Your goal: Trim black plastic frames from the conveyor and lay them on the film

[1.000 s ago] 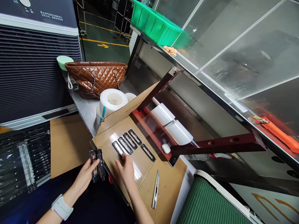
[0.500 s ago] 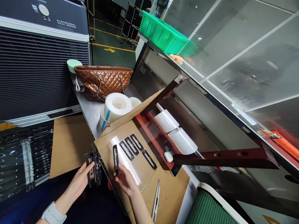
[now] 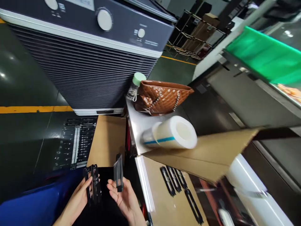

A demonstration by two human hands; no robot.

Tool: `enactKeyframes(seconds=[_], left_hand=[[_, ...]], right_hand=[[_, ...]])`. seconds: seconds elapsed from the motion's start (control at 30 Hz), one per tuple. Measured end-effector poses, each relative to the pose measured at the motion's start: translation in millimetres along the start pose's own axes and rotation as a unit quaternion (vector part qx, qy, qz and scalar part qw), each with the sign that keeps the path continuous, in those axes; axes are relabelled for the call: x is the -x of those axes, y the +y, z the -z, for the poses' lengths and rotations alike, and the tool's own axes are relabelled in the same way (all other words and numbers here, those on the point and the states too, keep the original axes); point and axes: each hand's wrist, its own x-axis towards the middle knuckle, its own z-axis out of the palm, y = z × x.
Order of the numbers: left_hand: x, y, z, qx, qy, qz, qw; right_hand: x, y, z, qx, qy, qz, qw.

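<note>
My left hand [image 3: 78, 197] is closed on a small stack of black frame parts [image 3: 92, 185], held upright at the lower left. Just to its right, my right hand [image 3: 124, 197] pinches a single black frame part [image 3: 118, 172], standing on end and lifted off the table. Three more black frame parts [image 3: 175, 180] lie side by side on the glossy film-covered cardboard [image 3: 164, 204] to the right of my hands. Both hands hover over a dark surface beside the table edge.
A large grey cooler unit [image 3: 82, 53] fills the upper left. A brown quilted handbag [image 3: 162, 97], a mint-lidded bottle [image 3: 138, 80] and a white film roll [image 3: 171, 133] sit on the steel table. A cardboard flap [image 3: 211, 153] rises at right. Trays of black parts [image 3: 75, 147] lie on the floor.
The view has swung to the left. My right hand has carried the single black part off the cardboard and over beside the stack in my left hand.
</note>
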Motion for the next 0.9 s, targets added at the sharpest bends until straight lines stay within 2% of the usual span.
enactKeyframes(seconds=[0.1,0.17,0.33,0.47,0.57,0.67,0.8,0.9], left_hand=[[-12.8,29.0,34.1,0.038,0.034,-0.007,0.999],[-22.3,50.8,56.3,0.057,0.053,-0.007,0.997],[-50.6,105.0,110.1,0.092,0.085,0.007,0.992],[-74.5,133.8,144.9,0.115,0.11,-0.003,0.987],[-93.4,145.3,161.7,0.125,0.131,-0.01,0.983],[-115.4,150.8,172.3,0.137,0.15,-0.002,0.979],[-145.1,151.3,182.1,0.155,0.16,0.0,0.975],[-163.0,149.0,187.9,0.164,0.17,0.009,0.972]], right_hand=[[-37.3,22.8,-28.9,0.096,0.037,0.028,0.994],[-63.1,36.5,-49.2,0.142,0.047,0.017,0.989],[-128.7,65.0,-98.5,0.135,0.01,-0.092,0.986],[-180.5,82.3,-123.0,0.118,-0.002,-0.148,0.982],[-218.7,92.0,-131.9,0.113,0.008,-0.18,0.977],[-256.1,101.5,-135.1,0.097,0.046,-0.215,0.971],[-298.7,116.9,-130.9,0.066,0.105,-0.233,0.964],[-320.4,127.9,-122.4,0.055,0.134,-0.247,0.958]])
